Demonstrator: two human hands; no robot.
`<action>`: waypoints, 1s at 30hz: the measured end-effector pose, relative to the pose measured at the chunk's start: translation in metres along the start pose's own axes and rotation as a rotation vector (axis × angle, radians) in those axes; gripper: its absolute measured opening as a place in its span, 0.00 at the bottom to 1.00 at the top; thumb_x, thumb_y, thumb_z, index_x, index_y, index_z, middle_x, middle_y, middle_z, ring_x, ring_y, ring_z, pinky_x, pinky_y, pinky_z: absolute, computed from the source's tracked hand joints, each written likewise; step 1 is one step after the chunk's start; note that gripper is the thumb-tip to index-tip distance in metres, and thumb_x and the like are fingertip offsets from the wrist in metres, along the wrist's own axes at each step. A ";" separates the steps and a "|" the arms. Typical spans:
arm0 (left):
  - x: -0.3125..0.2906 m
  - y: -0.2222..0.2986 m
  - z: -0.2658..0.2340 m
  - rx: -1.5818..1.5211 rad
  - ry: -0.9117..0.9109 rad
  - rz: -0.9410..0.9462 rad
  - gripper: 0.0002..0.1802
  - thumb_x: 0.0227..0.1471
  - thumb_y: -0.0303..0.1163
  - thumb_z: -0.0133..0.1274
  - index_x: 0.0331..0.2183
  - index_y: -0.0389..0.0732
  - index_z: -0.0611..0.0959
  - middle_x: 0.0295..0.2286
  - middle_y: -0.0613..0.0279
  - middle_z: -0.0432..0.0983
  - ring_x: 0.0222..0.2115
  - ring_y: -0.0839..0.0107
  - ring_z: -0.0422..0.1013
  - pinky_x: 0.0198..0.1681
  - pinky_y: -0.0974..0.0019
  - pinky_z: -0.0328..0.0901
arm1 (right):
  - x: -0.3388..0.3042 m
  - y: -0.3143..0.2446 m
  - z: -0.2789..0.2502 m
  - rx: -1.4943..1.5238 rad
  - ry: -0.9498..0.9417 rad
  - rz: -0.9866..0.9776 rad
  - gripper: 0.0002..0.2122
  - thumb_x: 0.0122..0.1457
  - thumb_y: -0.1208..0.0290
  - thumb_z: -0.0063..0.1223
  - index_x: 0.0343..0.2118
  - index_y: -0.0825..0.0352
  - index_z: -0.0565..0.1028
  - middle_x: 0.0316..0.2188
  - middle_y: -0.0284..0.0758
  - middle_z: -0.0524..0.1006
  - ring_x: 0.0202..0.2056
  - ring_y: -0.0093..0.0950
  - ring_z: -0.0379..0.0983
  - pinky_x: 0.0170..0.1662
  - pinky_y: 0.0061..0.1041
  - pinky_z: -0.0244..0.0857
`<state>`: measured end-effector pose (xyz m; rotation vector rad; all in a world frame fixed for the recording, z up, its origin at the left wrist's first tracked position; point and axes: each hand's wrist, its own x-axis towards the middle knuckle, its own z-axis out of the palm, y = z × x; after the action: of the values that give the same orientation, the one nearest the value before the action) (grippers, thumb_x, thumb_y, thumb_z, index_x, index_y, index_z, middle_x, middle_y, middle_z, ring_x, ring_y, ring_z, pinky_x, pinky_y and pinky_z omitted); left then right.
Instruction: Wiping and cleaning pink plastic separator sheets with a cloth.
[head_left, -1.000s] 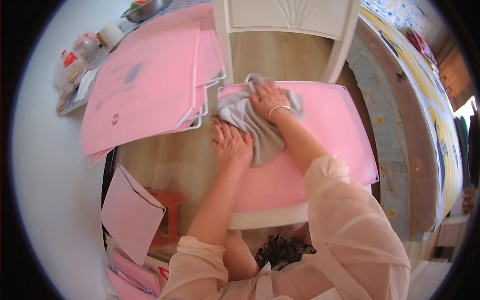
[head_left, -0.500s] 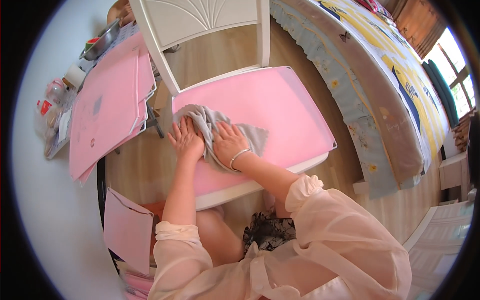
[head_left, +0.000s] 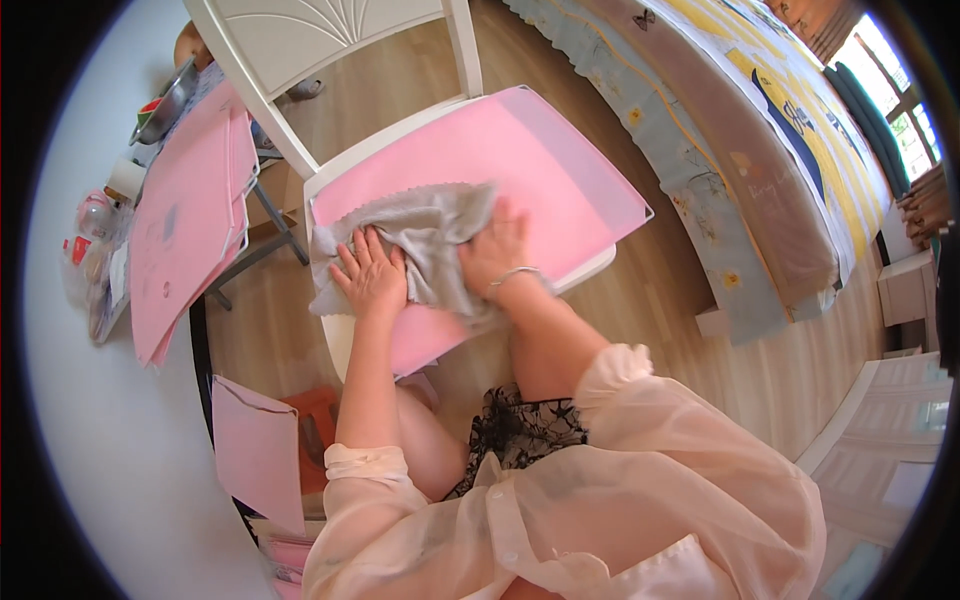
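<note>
A grey cloth [head_left: 425,225] with zigzag edges lies bunched on a pink flat panel [head_left: 560,180] with a pale rim. The panel rests on the seat of a white chair [head_left: 335,335], turned at a slant. My left hand [head_left: 372,280] presses flat on the cloth's left part, fingers spread. At the cloth's right edge is my right hand [head_left: 497,250], slightly blurred, its fingers stretched out over cloth and panel. A bracelet [head_left: 515,278] circles the right wrist.
More pink panels [head_left: 190,220] are stacked on a folding table at the left, near a metal bowl [head_left: 168,105] and a plastic bottle [head_left: 95,215]. A pink box-like piece [head_left: 258,450] stands lower left. The bed [head_left: 720,180] runs along the right.
The panel and chair now sit higher and further left in view, turned more. The cloth is spread wider leftward, and my right hand has moved right, to its edge.
</note>
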<state>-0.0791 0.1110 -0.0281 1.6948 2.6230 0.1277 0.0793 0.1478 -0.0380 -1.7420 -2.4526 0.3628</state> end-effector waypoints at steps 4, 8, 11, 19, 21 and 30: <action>-0.050 0.010 -0.003 -0.057 -0.029 0.103 0.31 0.50 0.47 0.32 0.52 0.40 0.55 0.54 0.60 0.45 0.55 0.56 0.39 0.55 0.53 0.32 | 0.005 -0.036 0.004 -0.083 -0.015 -0.124 0.28 0.53 0.57 0.28 0.53 0.73 0.50 0.56 0.45 0.43 0.58 0.39 0.32 0.56 0.46 0.24; -0.120 0.001 -0.020 -0.051 0.021 0.220 0.27 0.47 0.34 0.37 0.50 0.37 0.57 0.52 0.54 0.47 0.54 0.53 0.40 0.54 0.51 0.34 | 0.009 -0.029 -0.001 -0.097 0.012 -0.175 0.29 0.53 0.54 0.27 0.54 0.71 0.48 0.57 0.42 0.41 0.58 0.36 0.33 0.56 0.45 0.26; -0.144 -0.007 -0.020 -0.076 0.020 0.234 0.28 0.46 0.37 0.39 0.49 0.36 0.59 0.52 0.53 0.48 0.54 0.52 0.40 0.54 0.50 0.32 | 0.011 -0.032 0.002 -0.077 0.027 -0.170 0.30 0.53 0.52 0.27 0.54 0.70 0.47 0.57 0.40 0.41 0.58 0.34 0.33 0.56 0.44 0.27; -0.095 0.020 -0.010 -0.051 -0.085 0.296 0.30 0.49 0.44 0.34 0.50 0.35 0.57 0.53 0.54 0.47 0.55 0.54 0.37 0.55 0.52 0.30 | 0.021 -0.010 0.016 0.104 -0.026 -0.215 0.31 0.53 0.49 0.25 0.54 0.68 0.48 0.57 0.38 0.43 0.58 0.32 0.33 0.56 0.42 0.22; -0.087 0.001 -0.006 -0.102 -0.021 0.260 0.30 0.50 0.46 0.31 0.51 0.39 0.56 0.53 0.59 0.46 0.55 0.58 0.37 0.55 0.53 0.30 | 0.005 0.001 0.002 -0.012 0.051 0.044 0.31 0.53 0.49 0.25 0.54 0.69 0.48 0.57 0.38 0.43 0.58 0.32 0.33 0.56 0.42 0.22; -0.073 -0.047 -0.013 -0.010 -0.023 0.070 0.30 0.50 0.50 0.29 0.53 0.47 0.55 0.54 0.63 0.45 0.56 0.61 0.37 0.55 0.54 0.31 | -0.033 0.010 -0.015 -0.014 0.091 0.279 0.31 0.53 0.50 0.26 0.54 0.69 0.48 0.56 0.42 0.43 0.58 0.40 0.33 0.54 0.50 0.22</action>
<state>-0.0926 0.0248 -0.0210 1.7742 2.5441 0.1212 0.1024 0.1218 -0.0244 -2.0621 -2.1593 0.2836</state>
